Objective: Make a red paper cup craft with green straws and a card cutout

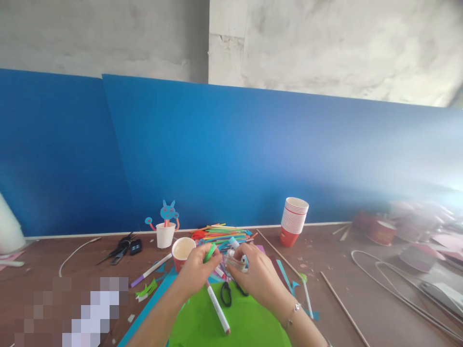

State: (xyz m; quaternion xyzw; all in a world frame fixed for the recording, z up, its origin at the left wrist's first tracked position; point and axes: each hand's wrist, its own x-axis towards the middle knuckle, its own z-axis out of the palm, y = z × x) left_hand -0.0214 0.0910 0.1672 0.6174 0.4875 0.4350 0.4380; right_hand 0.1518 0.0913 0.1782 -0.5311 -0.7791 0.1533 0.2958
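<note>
Head: both hands loaded over green sheet (249,325)

Left hand (197,267) pinched shut on green piece (210,252); exact part unclear. Right hand (257,270) half curled, fingers round clear roll (235,261), just beside the left fingertips. Marker (218,308) lies on the sheet, scissors (226,295) next to it, mostly hidden. Cup (177,262) just left of left hand; sticks (224,234) behind.

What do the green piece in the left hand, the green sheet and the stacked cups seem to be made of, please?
Green piece: probably plastic, smooth, with a rigid look and saturated colour.
Green sheet: likely paper or thin card, matte, lying flat.
Stacked cups: probably paper, smooth; thin, pale rims nest closely.
</note>
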